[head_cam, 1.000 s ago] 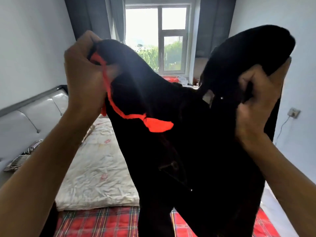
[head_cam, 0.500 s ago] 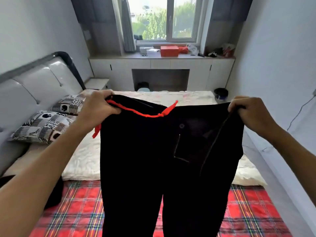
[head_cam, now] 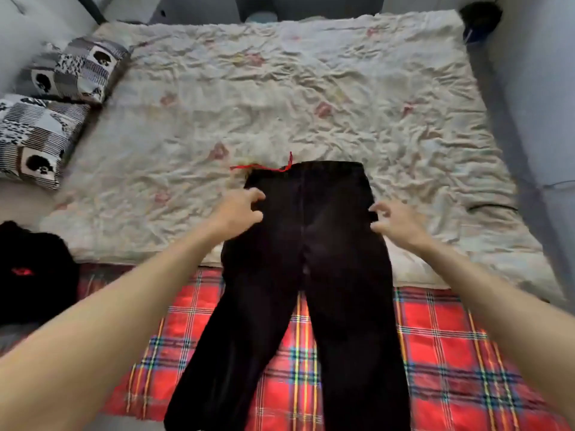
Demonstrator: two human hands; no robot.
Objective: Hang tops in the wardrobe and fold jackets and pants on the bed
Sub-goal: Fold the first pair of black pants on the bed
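Black pants (head_cam: 308,259) with a red drawstring (head_cam: 264,167) lie spread flat on the bed (head_cam: 311,98), waistband toward the far side, both legs running toward me over the red plaid blanket (head_cam: 451,353). My left hand (head_cam: 239,213) hovers at the left hip edge of the pants, fingers loosely curled, holding nothing. My right hand (head_cam: 395,222) is at the right hip edge, fingers spread and relaxed, also holding nothing.
Two black-and-white patterned pillows (head_cam: 53,104) lie at the bed's left side. A black garment with a red mark (head_cam: 34,272) sits at the left edge. A dark bin (head_cam: 480,15) stands beyond the far right corner. Wrinkled cream quilt covers the far bed.
The pants were held up in the air by the waistband; now they lie flat on the bed and both hands have let go. The view has tilted down.
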